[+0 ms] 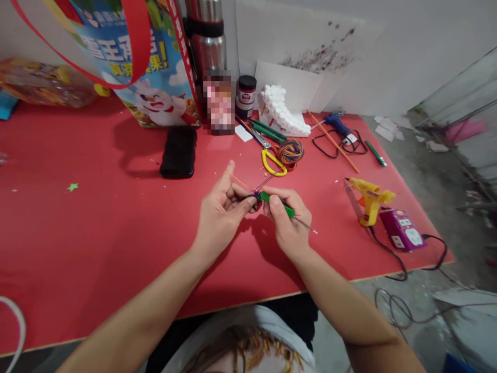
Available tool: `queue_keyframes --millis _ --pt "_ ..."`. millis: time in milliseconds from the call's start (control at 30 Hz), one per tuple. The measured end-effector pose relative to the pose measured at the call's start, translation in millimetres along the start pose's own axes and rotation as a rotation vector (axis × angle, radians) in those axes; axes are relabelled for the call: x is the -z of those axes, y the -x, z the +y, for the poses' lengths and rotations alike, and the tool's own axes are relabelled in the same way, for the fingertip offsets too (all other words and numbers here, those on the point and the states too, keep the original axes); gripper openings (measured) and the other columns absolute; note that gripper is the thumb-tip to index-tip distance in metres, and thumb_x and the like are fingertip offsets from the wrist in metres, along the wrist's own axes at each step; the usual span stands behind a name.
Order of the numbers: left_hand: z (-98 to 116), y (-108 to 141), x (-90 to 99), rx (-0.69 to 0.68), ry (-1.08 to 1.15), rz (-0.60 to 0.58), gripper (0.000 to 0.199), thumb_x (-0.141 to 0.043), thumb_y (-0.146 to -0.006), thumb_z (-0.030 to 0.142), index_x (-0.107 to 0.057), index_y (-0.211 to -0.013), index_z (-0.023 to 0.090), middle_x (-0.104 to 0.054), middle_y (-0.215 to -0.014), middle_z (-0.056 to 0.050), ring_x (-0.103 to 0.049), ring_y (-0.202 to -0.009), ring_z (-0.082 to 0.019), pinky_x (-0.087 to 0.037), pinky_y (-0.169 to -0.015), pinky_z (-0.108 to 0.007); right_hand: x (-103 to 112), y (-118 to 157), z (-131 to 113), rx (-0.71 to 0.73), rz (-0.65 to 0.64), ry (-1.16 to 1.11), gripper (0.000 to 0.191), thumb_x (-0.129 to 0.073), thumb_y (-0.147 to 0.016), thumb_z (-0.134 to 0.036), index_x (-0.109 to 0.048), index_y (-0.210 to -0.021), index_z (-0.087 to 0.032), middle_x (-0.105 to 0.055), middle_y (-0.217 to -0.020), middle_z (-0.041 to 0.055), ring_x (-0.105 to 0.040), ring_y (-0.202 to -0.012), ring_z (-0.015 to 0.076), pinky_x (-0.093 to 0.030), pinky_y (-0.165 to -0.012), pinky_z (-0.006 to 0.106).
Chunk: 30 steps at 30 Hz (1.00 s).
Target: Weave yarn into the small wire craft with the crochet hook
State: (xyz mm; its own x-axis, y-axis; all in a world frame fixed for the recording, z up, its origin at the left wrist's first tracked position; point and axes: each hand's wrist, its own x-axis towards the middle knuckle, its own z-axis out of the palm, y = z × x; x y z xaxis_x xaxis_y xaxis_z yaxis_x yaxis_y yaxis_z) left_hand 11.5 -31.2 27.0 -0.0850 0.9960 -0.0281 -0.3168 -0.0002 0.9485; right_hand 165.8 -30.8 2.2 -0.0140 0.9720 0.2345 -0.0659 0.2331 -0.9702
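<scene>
Near the middle of the red table, my left hand pinches a small dark piece of yarn work, its index finger raised with an orange strand running over it. My right hand is closed around a green-handled hook, whose thin metal shaft sticks out toward the lower right. The hook's other end meets the yarn work, where the fingers partly hide it. Strands lead from the work up toward a multicoloured yarn ball, which rests by yellow-handled scissors.
A black case, a printed bag and steel flasks stand beyond my left hand. On the right are a yellow glue gun, a purple box with cables, and a blue glue gun. A white beaded piece stands behind.
</scene>
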Motion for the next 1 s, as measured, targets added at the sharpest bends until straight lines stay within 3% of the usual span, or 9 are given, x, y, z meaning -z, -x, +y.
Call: queue_keyframes --millis 200,367,433,533,667,733,800,900,1000 --pt "1 -4 5.0 0.046 0.036 -0.057 0.099 -0.084 -0.078 0.014 -0.039 -0.166 0.014 -0.069 -0.078 0.004 -0.066 -0.069 -0.011 -0.057 -0.072 -0.024 9 -5 -1 0.01 -0.148 -0.049 0.022 -0.066 -0.104 -0.039 -0.079 -0.114 -0.025 -0.068 -0.076 0.0007 -0.06 -0.065 0.0148 -0.05 -0.064 0.031" --pt "3 1 0.0 -0.014 -0.113 -0.016 0.1 -0.081 -0.082 0.014 -0.032 -0.169 0.013 -0.067 -0.08 0.005 -0.064 -0.072 -0.011 -0.057 -0.075 -0.022 1 -3 -3 0.204 -0.044 0.341 0.022 -0.062 -0.105 -0.033 -0.077 -0.12 -0.03 -0.077 -0.098 0.0058 -0.07 -0.09 0.0219 -0.057 -0.087 0.04" --pt "1 3 -2.6 -0.003 -0.083 0.0 0.098 -0.081 -0.082 0.014 -0.034 -0.168 0.014 -0.066 -0.08 0.005 -0.064 -0.072 -0.01 -0.057 -0.074 -0.021 -5 2 -2 0.284 -0.032 0.374 0.024 -0.061 -0.104 -0.033 -0.075 -0.123 -0.029 -0.077 -0.102 0.008 -0.07 -0.094 0.0244 -0.057 -0.089 0.043" --pt "-1 1 -2.5 0.048 0.03 -0.024 0.098 -0.084 -0.08 0.015 -0.039 -0.166 0.016 -0.068 -0.08 0.005 -0.065 -0.07 -0.01 -0.056 -0.071 -0.022 -7 5 0 0.284 0.015 0.308 0.023 -0.066 -0.102 -0.033 -0.076 -0.122 -0.031 -0.076 -0.099 0.0069 -0.069 -0.092 0.0251 -0.056 -0.089 0.044" --pt "5 -6 5.6 0.123 0.149 -0.097 0.096 -0.09 -0.074 0.016 -0.048 -0.16 0.012 -0.072 -0.079 0.001 -0.067 -0.069 -0.012 -0.057 -0.068 -0.022 -1 -3 2 0.102 -0.046 -0.049 0.02 -0.071 -0.099 -0.041 -0.079 -0.115 -0.03 -0.071 -0.086 0.003 -0.062 -0.073 0.0184 -0.053 -0.073 0.037" --pt "10 -8 10.0 0.145 0.153 -0.142 0.09 -0.09 -0.072 0.014 -0.057 -0.155 0.014 -0.073 -0.08 0.0 -0.068 -0.069 -0.012 -0.057 -0.068 -0.023 3 -12 2 -0.066 -0.109 -0.317 0.025 -0.069 -0.099 -0.049 -0.079 -0.106 -0.028 -0.062 -0.068 -0.0019 -0.049 -0.057 0.0136 -0.044 -0.059 0.03" --pt "16 -7 12.5 0.155 0.131 -0.202 0.082 -0.089 -0.072 0.012 -0.063 -0.15 0.016 -0.073 -0.08 0.0 -0.068 -0.069 -0.013 -0.057 -0.069 -0.024 9 -21 2 -0.225 -0.222 -0.468 0.026 -0.074 -0.094 -0.051 -0.078 -0.098 -0.025 -0.055 -0.059 -0.0054 -0.037 -0.048 0.0101 -0.042 -0.055 0.028" --pt "23 -2 12.7 0.143 0.054 -0.269 0.077 -0.087 -0.072 0.009 -0.068 -0.146 0.019 -0.069 -0.076 0.002 -0.065 -0.067 -0.012 -0.056 -0.069 -0.024 19 -32 2 -0.331 -0.335 -0.556 0.027 -0.079 -0.088 -0.049 -0.077 -0.085 -0.021 -0.044 -0.049 -0.0084 -0.028 -0.043 0.0077 -0.038 -0.049 0.026" --pt "28 3 12.1 0.154 -0.081 -0.32 0.078 -0.084 -0.073 0.008 -0.066 -0.148 0.02 -0.068 -0.077 0.001 -0.064 -0.068 -0.012 -0.056 -0.07 -0.024 29 -39 0 -0.367 -0.434 -0.547 0.028 -0.082 -0.084 -0.045 -0.079 -0.079 -0.018 -0.047 -0.05 -0.0057 -0.037 -0.043 0.0085 -0.037 -0.048 0.025"
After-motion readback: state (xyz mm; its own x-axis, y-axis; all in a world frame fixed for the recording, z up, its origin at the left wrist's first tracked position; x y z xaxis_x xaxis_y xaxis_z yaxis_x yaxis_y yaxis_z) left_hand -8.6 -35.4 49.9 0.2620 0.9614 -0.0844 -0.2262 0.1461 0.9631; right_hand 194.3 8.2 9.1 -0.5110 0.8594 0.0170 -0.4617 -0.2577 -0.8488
